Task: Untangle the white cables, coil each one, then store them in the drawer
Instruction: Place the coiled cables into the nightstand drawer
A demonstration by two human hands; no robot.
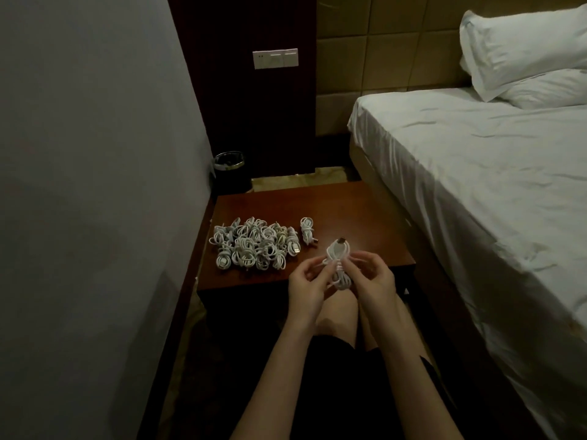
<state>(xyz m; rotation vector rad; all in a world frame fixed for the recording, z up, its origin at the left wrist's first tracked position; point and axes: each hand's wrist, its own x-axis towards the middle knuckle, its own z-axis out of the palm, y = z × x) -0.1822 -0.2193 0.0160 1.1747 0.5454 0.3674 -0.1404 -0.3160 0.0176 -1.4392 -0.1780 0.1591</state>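
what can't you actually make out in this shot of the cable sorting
Head view only:
- The drawer: not visible; the table shows just its top, its front hidden below the near edge.
- The pile of cables: too overlapped and small to count.
- The held cable: its middle is covered by the left hand and right hand.
- The bin: contents too dark to tell.

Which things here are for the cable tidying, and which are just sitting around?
For the job:
- cable being wound, held by left hand and right hand
- pile of white cables
- single coiled cable
- wooden table

Just lying about:
- bin
- bed
- pillows
- wall switch
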